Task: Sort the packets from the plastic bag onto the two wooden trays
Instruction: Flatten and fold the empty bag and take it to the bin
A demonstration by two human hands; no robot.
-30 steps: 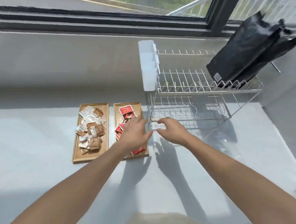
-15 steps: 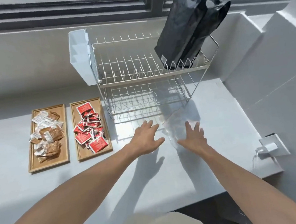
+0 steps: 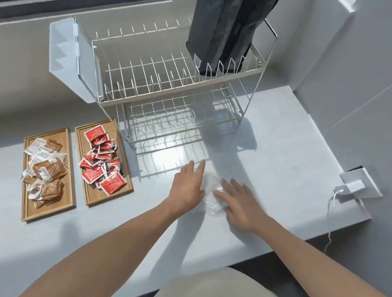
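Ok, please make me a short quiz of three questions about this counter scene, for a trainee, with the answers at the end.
1. True or false: the red packets lie on the tray nearer the dish rack.
2. What lies under both hands? A) a clear plastic bag B) a black bag C) a charger
3. Fill in: the black bag stands on the rack's ____ tier.

Key
1. True; the brown packets fill the other tray.
2. A: the left hand and right hand rest open on the clear plastic bag.
3. upper
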